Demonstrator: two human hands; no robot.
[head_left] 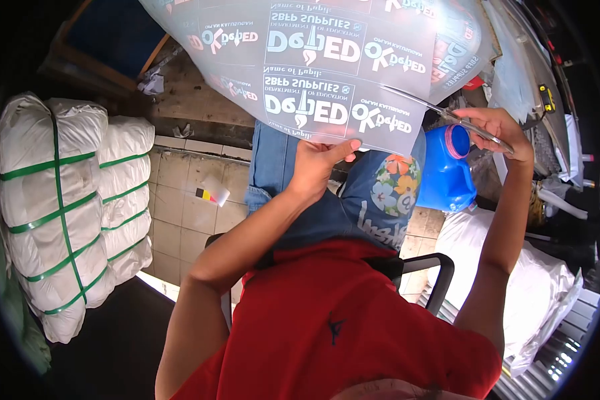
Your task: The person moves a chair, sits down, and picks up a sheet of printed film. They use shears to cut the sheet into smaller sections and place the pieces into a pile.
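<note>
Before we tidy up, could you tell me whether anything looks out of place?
A small white card with coloured stripes lies askew on the beige tiled floor, like a dropped scrap.

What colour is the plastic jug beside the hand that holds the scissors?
The jug is blue, with a pink cap; the head view shows it best.

Off to one side there were white bales (47,200) strapped with green bands, stacked on a pale tiled floor (180,227). A little card (212,194) with coloured stripes lay on the tiles just beside them. On the other side sat a blue jug (443,177) with a pink cap (457,141), and near it a big white sack (540,293). A black chair frame (440,273) stuck out in front of the sack.
</note>
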